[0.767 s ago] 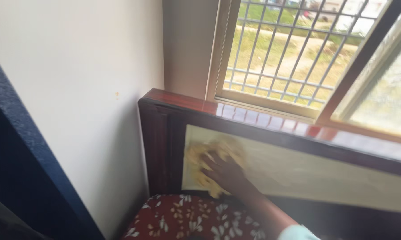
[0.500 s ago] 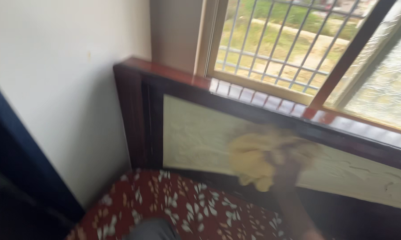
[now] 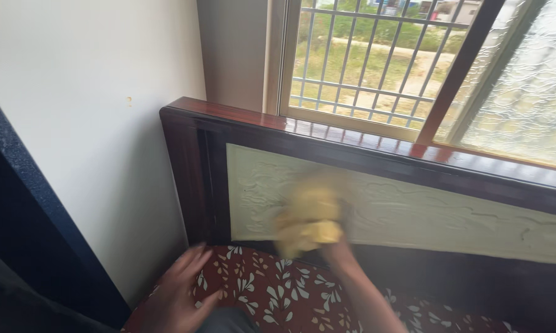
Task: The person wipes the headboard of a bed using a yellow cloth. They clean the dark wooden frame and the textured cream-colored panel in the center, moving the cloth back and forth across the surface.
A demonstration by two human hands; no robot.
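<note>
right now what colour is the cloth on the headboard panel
Yellow: the cloth shows, blurred, in the head view, against the cream panel.

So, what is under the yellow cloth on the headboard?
The yellow cloth lies against the pale carved panel of the dark wooden headboard. The right hand holding it is mostly hidden and blurred. The panel part beneath is covered.

Your right hand, blurred, presses a yellow cloth against the headboard's cream panel. Your left hand rests spread on the red leaf-print bedding, beside the wall. Barred window above.
</note>
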